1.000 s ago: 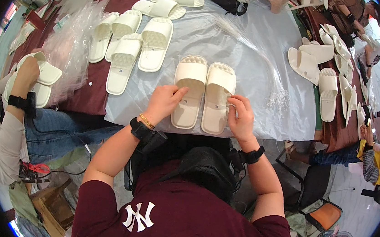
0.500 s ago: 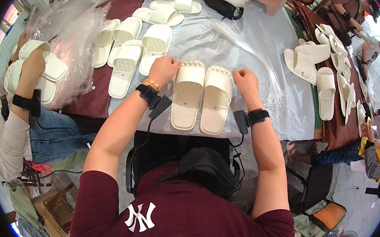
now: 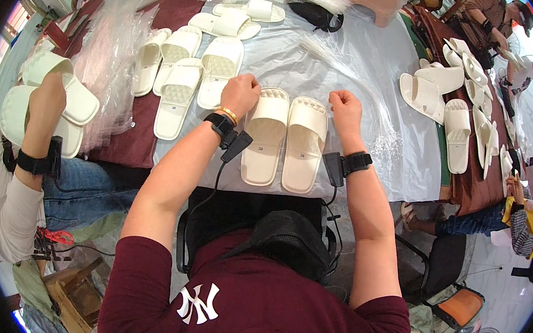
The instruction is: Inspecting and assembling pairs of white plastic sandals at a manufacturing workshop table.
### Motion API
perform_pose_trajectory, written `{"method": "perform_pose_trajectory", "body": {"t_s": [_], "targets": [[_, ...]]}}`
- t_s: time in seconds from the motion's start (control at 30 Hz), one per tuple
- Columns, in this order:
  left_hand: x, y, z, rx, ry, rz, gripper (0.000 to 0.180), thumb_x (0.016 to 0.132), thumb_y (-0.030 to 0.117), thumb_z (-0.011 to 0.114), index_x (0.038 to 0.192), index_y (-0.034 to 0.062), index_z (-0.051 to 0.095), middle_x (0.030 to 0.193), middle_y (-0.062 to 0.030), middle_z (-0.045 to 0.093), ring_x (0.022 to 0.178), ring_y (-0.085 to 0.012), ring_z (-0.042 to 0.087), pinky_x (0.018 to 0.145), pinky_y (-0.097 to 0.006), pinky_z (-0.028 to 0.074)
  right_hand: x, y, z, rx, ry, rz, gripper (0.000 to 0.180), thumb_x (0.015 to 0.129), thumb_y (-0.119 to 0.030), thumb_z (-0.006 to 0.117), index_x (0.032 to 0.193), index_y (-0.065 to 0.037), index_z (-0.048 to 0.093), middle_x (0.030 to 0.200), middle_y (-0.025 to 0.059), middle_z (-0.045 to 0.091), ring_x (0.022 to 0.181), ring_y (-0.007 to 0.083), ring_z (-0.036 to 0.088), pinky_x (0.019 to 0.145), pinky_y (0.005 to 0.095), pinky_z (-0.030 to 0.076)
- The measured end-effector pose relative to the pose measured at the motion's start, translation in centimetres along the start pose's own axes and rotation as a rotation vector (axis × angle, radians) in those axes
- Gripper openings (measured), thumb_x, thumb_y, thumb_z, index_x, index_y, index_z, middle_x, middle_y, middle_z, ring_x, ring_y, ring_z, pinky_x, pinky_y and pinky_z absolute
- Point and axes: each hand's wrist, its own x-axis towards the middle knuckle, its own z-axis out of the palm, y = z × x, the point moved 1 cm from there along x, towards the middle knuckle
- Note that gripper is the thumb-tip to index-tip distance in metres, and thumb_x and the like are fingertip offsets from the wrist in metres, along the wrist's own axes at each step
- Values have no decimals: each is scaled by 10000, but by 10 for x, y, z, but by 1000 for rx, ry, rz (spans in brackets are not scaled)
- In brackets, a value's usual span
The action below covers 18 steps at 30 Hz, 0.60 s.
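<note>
A pair of cream slippers lies side by side in front of me, toe ends pointing away: the left slipper [image 3: 262, 159] and the right slipper [image 3: 301, 166]. Both have a wide strap and a bumpy insole. My left hand [image 3: 241, 95] is closed, close against the upper left edge of the left slipper. On the other side, my right hand [image 3: 346, 108] is closed in a loose fist, a small gap away from the right slipper's strap. I see nothing held in either hand. Black bands with small dark devices circle both wrists.
More cream slippers [image 3: 178, 97] lie ahead to the left, others [image 3: 456, 130] on the right-hand table. Clear plastic [image 3: 113, 55] spreads at left and across the grey sheet [image 3: 359, 66]. A co-worker's hand [image 3: 47, 94] handles slippers at far left. A black item [image 3: 316, 17] lies at the back.
My left hand has shifted slightly right, closer to the left slipper. My right hand stays beside the right slipper. The co-worker's hand at left has moved a little with its slippers.
</note>
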Motion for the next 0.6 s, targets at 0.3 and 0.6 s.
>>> {"method": "perform_pose_trajectory", "body": {"t_s": [0.3,0.6], "targets": [[-10,59,11,-633,-66,181,175,816,156,575,885,6,635,783,-140,670,716,-245,659,673,-331,508,-9,-36,28,583,-131,-43,153,877,-121,600,935,9,655,808,62,670,688,107,592,638,246,487],[-18,56,21,-650,-80,157,217,830,200,607,878,-6,655,774,-132,674,689,-198,648,650,-300,502,-23,-27,42,647,-205,-27,136,885,-89,576,939,11,650,865,69,680,737,119,618,669,255,504]]}}
